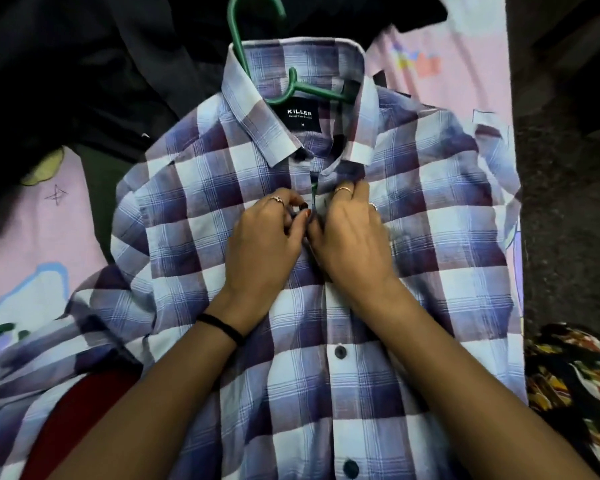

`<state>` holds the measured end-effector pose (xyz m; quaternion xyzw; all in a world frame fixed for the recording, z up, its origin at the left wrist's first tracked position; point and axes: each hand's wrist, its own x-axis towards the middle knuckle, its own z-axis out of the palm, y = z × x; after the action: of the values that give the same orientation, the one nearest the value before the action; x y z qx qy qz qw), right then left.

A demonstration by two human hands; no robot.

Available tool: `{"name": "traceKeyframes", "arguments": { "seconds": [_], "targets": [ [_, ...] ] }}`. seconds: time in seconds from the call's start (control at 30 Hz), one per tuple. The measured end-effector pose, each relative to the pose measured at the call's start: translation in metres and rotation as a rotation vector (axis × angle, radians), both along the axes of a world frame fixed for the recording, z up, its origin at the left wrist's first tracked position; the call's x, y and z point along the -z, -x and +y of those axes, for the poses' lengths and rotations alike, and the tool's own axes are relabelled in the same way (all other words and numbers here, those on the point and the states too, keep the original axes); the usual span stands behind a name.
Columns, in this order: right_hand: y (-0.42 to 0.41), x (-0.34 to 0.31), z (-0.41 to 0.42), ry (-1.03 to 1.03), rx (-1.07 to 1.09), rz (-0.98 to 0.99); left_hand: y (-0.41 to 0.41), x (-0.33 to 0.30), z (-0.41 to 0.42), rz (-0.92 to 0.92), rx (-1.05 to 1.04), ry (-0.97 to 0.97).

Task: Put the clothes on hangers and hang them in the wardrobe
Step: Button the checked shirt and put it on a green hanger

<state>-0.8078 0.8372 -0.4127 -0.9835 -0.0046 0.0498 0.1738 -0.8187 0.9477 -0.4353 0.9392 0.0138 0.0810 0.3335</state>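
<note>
Left hand (262, 244) and right hand (349, 233) meet at the front placket of the checked shirt (413, 271), each pinching the fabric edge below the collar (253, 109). Shirt lies flat, front up, on a pink printed bedsheet (49, 220). Green hanger (257, 39) sits inside the collar, its hook projecting above. Two dark buttons (340, 351) lie below the hands.

A home bedroom: a pink printed cotton bedsheet (465, 64) covers a bed strewn with dark crumpled garments (84, 64), beside a dark speckled stone floor (561, 220).
</note>
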Motion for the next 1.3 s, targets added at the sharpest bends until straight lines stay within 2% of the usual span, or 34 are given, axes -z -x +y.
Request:
{"name": "traceKeyframes", "arguments": {
  "seconds": [0.23,0.57,0.73,0.9,1.0,1.1,1.3],
  "targets": [
    [-0.004,0.007,0.006,0.154,-0.016,-0.025,-0.002,0.001,-0.004,0.008,-0.052,-0.058],
    [-0.005,-0.006,0.011,0.139,-0.045,0.063,0.003,-0.001,-0.009,-0.035,-0.048,-0.158],
    [-0.002,-0.006,0.005,0.104,-0.085,0.019,0.003,-0.001,-0.009,-0.07,-0.034,-0.211],
    [0.0,0.0,-0.024,-0.228,-0.018,-0.107,0.003,-0.002,-0.009,-0.138,0.001,-0.245],
    [-0.004,0.004,-0.032,-0.319,0.038,-0.134,0.002,-0.005,-0.009,-0.157,0.039,-0.192],
    [-0.008,0.006,-0.038,-0.454,0.087,-0.051,-0.001,-0.008,-0.009,-0.119,0.031,-0.046],
    [-0.013,0.004,-0.051,-1.006,0.163,0.238,-0.004,-0.02,-0.006,-0.033,-0.059,0.242]
  ]
}}
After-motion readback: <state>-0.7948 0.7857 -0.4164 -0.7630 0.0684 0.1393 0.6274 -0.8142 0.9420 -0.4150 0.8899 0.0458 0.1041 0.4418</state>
